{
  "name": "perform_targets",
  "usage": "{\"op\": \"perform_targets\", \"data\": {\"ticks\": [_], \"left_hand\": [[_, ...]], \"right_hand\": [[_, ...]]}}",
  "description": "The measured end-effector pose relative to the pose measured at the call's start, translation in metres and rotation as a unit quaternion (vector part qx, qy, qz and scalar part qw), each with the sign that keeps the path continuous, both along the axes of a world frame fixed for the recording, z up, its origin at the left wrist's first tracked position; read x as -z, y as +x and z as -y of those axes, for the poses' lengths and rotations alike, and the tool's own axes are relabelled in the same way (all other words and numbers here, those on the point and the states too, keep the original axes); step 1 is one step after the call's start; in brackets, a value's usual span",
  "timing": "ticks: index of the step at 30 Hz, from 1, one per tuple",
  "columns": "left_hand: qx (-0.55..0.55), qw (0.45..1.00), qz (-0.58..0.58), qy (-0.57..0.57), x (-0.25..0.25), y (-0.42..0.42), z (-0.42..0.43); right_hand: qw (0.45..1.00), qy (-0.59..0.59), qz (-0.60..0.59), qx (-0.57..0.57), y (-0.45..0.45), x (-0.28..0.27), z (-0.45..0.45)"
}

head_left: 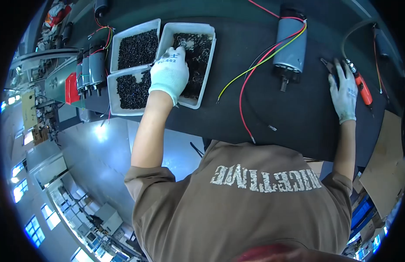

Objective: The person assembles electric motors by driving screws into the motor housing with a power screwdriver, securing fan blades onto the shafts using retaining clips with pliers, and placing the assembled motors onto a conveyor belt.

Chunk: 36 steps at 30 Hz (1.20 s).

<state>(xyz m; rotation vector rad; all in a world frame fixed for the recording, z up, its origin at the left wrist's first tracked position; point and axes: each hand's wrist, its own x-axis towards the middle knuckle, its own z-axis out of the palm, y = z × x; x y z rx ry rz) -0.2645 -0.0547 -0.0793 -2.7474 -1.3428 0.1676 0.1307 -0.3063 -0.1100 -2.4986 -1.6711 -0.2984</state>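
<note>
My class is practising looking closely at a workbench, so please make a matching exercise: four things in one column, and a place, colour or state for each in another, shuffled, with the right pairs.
Column one
1. Left hand
2. Right hand
3. Large cylinder
4. Tool to the right of the right hand

Column two
A. Grey, with long coloured wires
B. Orange-red handle
C. Gloved, reaching into a white tray
D. Gloved, fingers by the pliers

Right pairs: 1-C, 2-D, 3-A, 4-B
</note>
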Motion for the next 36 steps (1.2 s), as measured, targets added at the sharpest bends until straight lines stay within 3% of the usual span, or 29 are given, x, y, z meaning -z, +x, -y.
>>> {"op": "perform_targets", "data": {"ticks": [4,6,10,16,18,26,27,31,34,35,36], "left_hand": [[-0.050,0.997,-0.046,-0.038,0.001,0.005,-0.003],[-0.048,0.998,-0.005,-0.027,-0.001,0.002,-0.005],[0.064,0.996,0.042,0.035,-0.002,-0.013,0.000],[0.027,0.999,0.020,-0.028,0.002,-0.010,-0.005],[0.077,0.994,0.061,0.050,0.008,-0.017,-0.010],[0.060,0.986,0.153,0.039,0.003,-0.006,-0.010],[0.073,0.980,0.184,-0.023,-0.005,0.001,-0.008],[0.096,0.992,0.070,0.030,0.010,0.001,-0.019],[0.110,0.988,0.085,0.070,0.017,-0.006,-0.020],[0.112,0.980,0.160,0.032,0.018,-0.014,-0.022],[0.191,0.937,0.274,0.102,0.003,-0.004,-0.016]], "right_hand": [[0.999,-0.012,0.033,0.012,0.005,-0.004,0.000],[0.999,-0.008,0.039,0.009,0.016,0.001,0.001],[0.998,0.020,0.053,-0.001,0.027,0.014,0.005],[0.998,0.036,0.044,-0.010,0.033,0.022,0.008],[0.998,0.033,0.044,-0.007,0.033,0.023,0.008],[0.996,0.051,0.062,-0.027,0.035,0.027,0.008],[0.997,0.045,0.061,-0.023,0.035,0.026,0.008],[0.997,0.050,0.061,-0.021,0.032,0.024,0.006],[0.996,0.039,0.082,0.013,0.024,0.022,0.011],[0.994,0.033,0.094,0.034,0.020,0.020,0.011],[0.994,0.102,0.010,0.031,0.017,0.021,0.015]]}}
